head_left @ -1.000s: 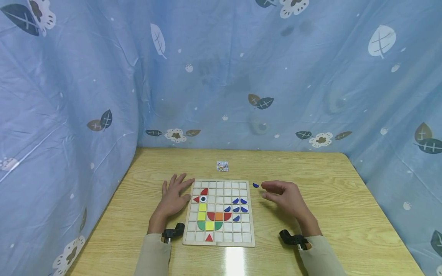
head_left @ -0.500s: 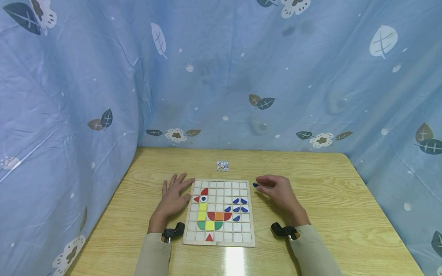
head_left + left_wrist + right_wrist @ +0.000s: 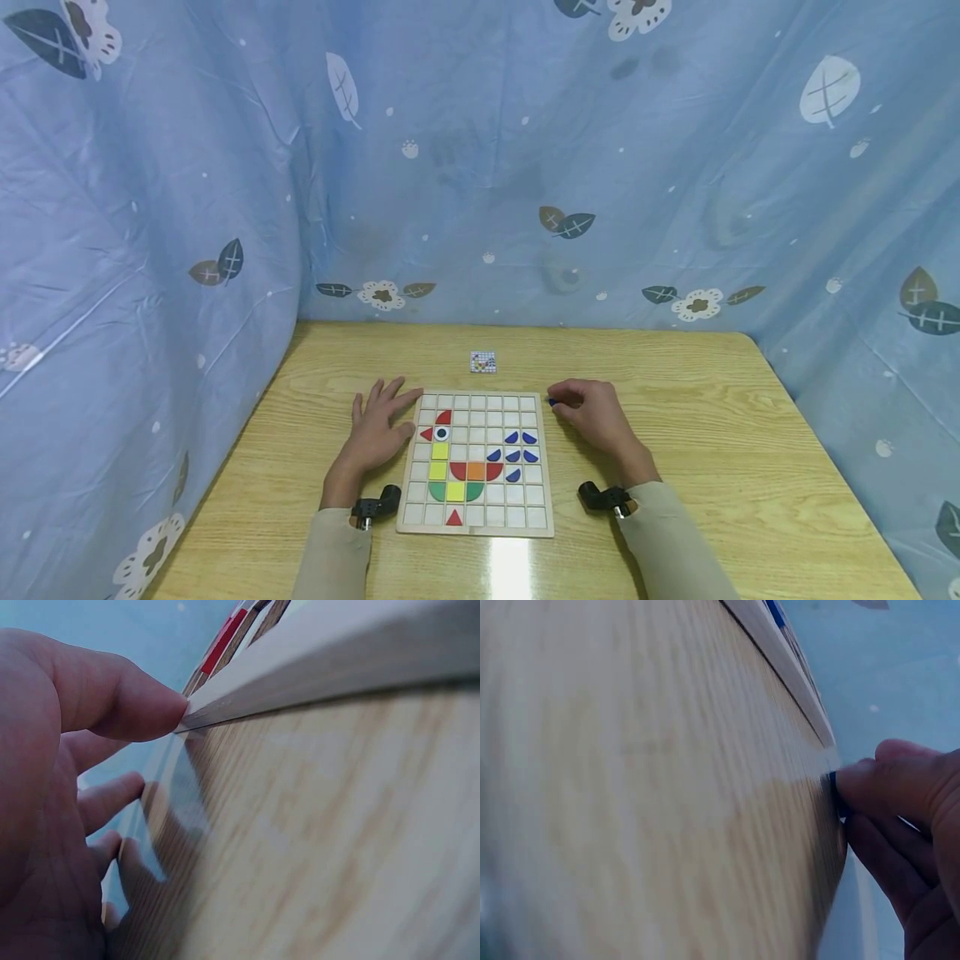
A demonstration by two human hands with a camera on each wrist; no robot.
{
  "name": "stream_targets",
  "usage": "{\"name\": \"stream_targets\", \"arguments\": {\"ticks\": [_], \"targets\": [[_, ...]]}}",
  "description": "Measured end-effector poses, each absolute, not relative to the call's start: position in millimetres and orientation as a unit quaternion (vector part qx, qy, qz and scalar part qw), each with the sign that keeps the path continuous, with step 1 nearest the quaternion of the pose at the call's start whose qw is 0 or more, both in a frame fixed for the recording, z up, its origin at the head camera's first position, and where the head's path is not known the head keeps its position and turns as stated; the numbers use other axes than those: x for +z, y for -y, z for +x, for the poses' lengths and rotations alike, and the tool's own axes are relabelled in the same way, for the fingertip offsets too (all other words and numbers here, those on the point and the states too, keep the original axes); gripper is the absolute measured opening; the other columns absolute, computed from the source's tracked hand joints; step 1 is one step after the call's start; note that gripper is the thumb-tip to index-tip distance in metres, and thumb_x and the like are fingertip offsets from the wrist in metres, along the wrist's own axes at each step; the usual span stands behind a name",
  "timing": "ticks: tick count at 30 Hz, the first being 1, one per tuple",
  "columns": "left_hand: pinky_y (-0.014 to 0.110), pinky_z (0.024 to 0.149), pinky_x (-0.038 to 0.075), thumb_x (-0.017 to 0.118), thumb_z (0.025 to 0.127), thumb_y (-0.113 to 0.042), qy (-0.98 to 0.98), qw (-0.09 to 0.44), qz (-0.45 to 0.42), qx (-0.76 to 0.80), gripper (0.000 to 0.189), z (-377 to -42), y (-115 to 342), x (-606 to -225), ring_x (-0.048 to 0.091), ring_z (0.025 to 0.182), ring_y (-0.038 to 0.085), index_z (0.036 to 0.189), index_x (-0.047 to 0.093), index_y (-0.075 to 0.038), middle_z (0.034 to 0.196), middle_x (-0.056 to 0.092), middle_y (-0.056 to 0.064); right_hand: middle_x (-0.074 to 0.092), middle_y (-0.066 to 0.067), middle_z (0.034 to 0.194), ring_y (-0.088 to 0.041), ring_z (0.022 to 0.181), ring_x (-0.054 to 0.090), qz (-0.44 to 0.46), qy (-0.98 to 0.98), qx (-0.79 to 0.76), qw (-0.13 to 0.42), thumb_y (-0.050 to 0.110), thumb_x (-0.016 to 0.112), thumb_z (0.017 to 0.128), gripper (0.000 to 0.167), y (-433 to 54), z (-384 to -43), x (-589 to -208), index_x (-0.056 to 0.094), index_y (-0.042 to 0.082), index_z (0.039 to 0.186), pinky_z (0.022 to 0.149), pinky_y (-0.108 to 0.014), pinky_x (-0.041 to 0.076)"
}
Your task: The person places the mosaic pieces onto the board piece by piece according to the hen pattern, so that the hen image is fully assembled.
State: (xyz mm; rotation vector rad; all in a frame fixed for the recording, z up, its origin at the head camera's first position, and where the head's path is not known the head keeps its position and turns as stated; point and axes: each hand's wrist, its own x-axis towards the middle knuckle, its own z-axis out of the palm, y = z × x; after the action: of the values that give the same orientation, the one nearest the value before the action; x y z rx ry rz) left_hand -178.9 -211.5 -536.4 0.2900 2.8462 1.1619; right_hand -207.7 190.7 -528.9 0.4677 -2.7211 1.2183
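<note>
A square wooden grid board (image 3: 475, 532) lies on the table, bearing flat coloured pieces laid out like a bird. My left hand (image 3: 375, 435) rests at its left side with fingers spread; the thumb (image 3: 150, 709) touches the board's edge. Just off the far right corner, my right hand (image 3: 596, 412) pinches a small blue segment-shaped piece (image 3: 838, 796) between thumb and fingers, low over the tabletop. Fingers cover most of that piece. Several like it, such as one blue piece (image 3: 513, 475), sit in the board's right-hand squares.
Behind the board lies a small picture card (image 3: 483, 362) with a gridded pattern. The wooden table (image 3: 750, 467) reaches back to a blue patterned curtain (image 3: 480, 167), which also hangs at both sides.
My right hand has moved left to the loose blue piece and its thumb and fingers have closed on it. The left hand and the board have stayed put.
</note>
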Motion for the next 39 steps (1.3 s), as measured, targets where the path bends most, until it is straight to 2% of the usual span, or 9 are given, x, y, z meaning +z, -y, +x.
{"name": "stream_targets", "arguments": {"ticks": [5,11,16,23,28,39], "targets": [[0.073,0.130,-0.013,0.063,0.097,-0.011,-0.920,0.019,0.097,0.379,0.063,-178,211,-536,0.004,0.169,0.051,0.159,0.059,-0.017,0.180,0.029,0.021,0.085,-0.007,0.108,-0.026,0.103,0.081,0.146,0.907,0.387,0.079,-0.002,0.081,0.093,0.021,-188,-206,-530,0.084,0.008,0.111,0.090,-0.044,0.067],[0.073,0.130,-0.015,0.062,0.098,-0.012,-0.920,0.028,0.098,0.379,0.062,-178,210,-535,0.003,0.170,0.050,0.160,0.058,-0.017,0.180,0.028,0.020,0.084,-0.005,0.110,-0.026,0.106,0.081,0.128,0.909,0.391,0.067,0.001,0.081,0.094,0.020,-187,-197,-527,0.084,0.010,0.112,0.092,-0.045,0.066],[0.072,0.130,-0.014,0.063,0.098,-0.013,-0.922,0.029,0.097,0.375,0.063,-178,211,-535,0.003,0.170,0.050,0.161,0.057,-0.017,0.180,0.028,0.020,0.085,-0.003,0.107,-0.025,0.104,0.081,0.123,0.902,0.408,0.062,0.000,0.082,0.093,0.021,-183,-179,-520,0.085,0.011,0.111,0.092,-0.044,0.066],[0.071,0.131,-0.015,0.062,0.099,-0.013,-0.923,0.034,0.093,0.371,0.063,-178,212,-535,0.002,0.170,0.048,0.162,0.057,-0.018,0.181,0.027,0.018,0.085,0.001,0.100,-0.021,0.097,0.083,0.137,0.895,0.417,0.082,-0.004,0.085,0.089,0.022,-178,-148,-513,0.086,0.010,0.106,0.089,-0.038,0.068],[0.071,0.130,-0.015,0.062,0.099,-0.013,-0.923,0.032,0.095,0.371,0.063,-179,213,-535,0.001,0.170,0.048,0.162,0.057,-0.017,0.181,0.027,0.019,0.085,0.003,0.101,-0.017,0.096,0.082,0.139,0.892,0.423,0.075,-0.004,0.085,0.089,0.024,-173,-127,-511,0.086,0.013,0.105,0.090,-0.036,0.067],[0.071,0.130,-0.016,0.063,0.100,-0.012,-0.921,0.037,0.094,0.376,0.063,-179,212,-535,0.000,0.171,0.047,0.162,0.056,-0.017,0.181,0.026,0.018,0.085,0.004,0.101,-0.014,0.098,0.081,0.168,0.878,0.445,0.061,-0.007,0.084,0.088,0.024,-155,-103,-518,0.086,0.012,0.102,0.089,-0.032,0.067]]}}
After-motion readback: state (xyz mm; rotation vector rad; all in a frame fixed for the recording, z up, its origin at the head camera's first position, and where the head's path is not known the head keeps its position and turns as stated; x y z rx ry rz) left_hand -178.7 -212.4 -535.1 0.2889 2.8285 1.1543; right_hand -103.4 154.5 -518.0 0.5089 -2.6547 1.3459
